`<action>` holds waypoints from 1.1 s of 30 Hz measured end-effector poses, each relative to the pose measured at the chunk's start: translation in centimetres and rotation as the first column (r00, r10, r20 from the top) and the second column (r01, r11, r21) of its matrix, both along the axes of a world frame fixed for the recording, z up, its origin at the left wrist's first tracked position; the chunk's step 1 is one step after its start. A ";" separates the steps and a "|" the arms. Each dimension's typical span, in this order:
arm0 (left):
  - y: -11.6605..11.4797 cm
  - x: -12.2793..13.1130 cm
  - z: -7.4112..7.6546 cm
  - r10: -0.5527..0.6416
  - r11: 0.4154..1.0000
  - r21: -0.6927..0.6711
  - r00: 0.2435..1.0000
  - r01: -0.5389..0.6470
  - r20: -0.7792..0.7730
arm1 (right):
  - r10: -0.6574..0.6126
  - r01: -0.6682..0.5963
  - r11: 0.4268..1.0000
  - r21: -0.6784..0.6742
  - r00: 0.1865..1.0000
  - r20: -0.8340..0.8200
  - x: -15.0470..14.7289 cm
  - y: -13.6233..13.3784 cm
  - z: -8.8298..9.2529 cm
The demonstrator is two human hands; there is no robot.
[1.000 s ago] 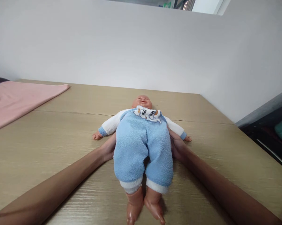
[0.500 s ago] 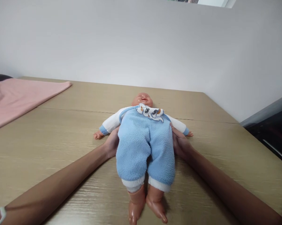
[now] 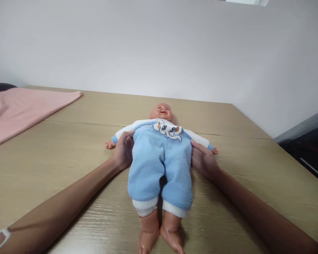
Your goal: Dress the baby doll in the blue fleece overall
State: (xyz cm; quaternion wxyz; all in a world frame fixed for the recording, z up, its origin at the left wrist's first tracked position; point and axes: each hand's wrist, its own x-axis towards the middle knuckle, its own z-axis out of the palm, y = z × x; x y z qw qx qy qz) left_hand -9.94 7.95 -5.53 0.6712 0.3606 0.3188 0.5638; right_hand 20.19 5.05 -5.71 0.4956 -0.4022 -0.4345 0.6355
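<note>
A baby doll point(image 3: 160, 162) lies on its back on the wooden table point(image 3: 77, 155), head toward the wall and feet toward me. It wears a light blue fleece outfit with white sleeves and a cartoon animal face on the chest. My left hand point(image 3: 124, 150) holds the doll's side below its outstretched arm, thumb up near the armpit and the other fingers tucked out of sight. On the opposite side, my right hand point(image 3: 204, 158) grips the doll the same way, its fingertips partly hidden by the clothing.
A pink cloth point(image 3: 24, 106) is spread at the table's left, with a dark curved object point(image 3: 1, 87) behind it. A pale wall point(image 3: 148, 46) rises along the back edge. Past the right edge stands something black and shiny point(image 3: 307, 151).
The doll's legs have shifted slightly left and its torso lies a little flatter. My left hand has moved up its side, and its thumb now shows near the doll's armpit.
</note>
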 end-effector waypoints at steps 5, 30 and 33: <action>0.9 -1.6 2.2 0.040 0.981 0.190 0.903 0.046 -0.428 | -0.183 0.056 0.949 0.311 0.900 0.396 0.1 -0.3 1.1; 3.4 0.0 4.5 0.224 0.900 0.357 0.437 0.250 -0.871 | -0.115 -0.390 0.826 0.407 0.592 0.798 -3.1 5.2 7.0; 3.6 -0.3 4.8 0.121 0.913 0.298 0.510 0.280 -0.852 | -0.102 -0.318 0.845 0.430 0.694 0.713 -3.4 5.7 5.9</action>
